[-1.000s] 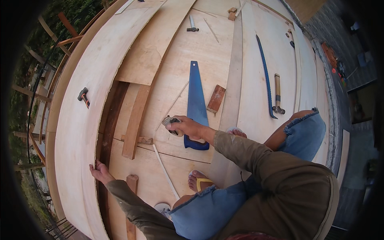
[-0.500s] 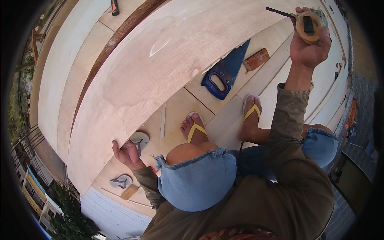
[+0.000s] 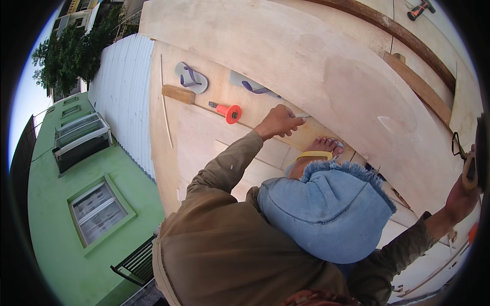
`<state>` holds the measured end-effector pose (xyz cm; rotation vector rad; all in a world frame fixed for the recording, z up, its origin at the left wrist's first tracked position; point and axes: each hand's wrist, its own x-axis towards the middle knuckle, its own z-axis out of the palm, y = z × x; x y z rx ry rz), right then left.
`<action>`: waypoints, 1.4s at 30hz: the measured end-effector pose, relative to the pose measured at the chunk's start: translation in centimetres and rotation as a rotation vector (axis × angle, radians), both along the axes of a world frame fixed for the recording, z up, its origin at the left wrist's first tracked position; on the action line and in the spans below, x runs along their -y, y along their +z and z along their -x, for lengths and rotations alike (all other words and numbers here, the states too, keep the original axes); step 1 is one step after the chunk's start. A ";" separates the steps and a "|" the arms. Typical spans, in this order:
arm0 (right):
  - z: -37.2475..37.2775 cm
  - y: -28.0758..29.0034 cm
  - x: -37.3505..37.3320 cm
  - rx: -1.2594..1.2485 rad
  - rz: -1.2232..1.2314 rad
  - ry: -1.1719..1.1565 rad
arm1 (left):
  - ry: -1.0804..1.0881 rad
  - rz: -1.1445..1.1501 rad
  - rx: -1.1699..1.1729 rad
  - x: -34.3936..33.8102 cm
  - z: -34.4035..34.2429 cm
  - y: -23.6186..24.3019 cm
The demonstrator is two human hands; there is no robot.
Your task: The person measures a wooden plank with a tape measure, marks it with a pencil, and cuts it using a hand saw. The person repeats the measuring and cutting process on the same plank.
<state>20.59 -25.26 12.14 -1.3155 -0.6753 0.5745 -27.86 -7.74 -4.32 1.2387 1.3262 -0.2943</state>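
Note:
My left hand (image 3: 282, 122) is closed over the boards, near the lower edge of a large plywood sheet (image 3: 326, 56). A small pale bit shows at its fingertips; I cannot tell whether it is held or lies behind them. My right hand (image 3: 458, 200), at the far right rim, is closed around a round tan reel-like tool (image 3: 470, 174), partly cut off by the picture edge. A dark loop sticks out from that tool over the sheet. My foot (image 3: 320, 148) in a yellow-strapped flip-flop stands beside the sheet, below my left hand.
A loose flip-flop (image 3: 193, 77), a wood block (image 3: 178, 94) and an orange-red tool with a round flange (image 3: 229, 113) lie on the left. Another flip-flop (image 3: 250, 84) is partly under the sheet. A cordless tool (image 3: 420, 10) lies at top right. A green house (image 3: 81, 194) stands beyond.
The view has swung left, bringing the green house in. My left hand has come off the sheet's edge and closed. My right hand still holds the round tool, now at the right rim.

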 end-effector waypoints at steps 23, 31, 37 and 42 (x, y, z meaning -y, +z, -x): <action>8.4 -1.6 15.0 -0.521 0.691 0.213 | -1.157 0.097 0.588 10.2 -29.9 10.6; -3.7 -9.3 33.9 -0.685 0.511 -0.553 | -1.051 0.206 -0.169 -2.5 -22.4 5.3; -12.3 -14.5 49.4 -0.647 0.383 -1.265 | -1.202 0.078 -0.234 -8.4 -15.5 7.7; -15.0 -16.3 53.3 -0.651 0.252 -1.513 | -1.025 0.204 -0.454 -6.9 -16.2 5.6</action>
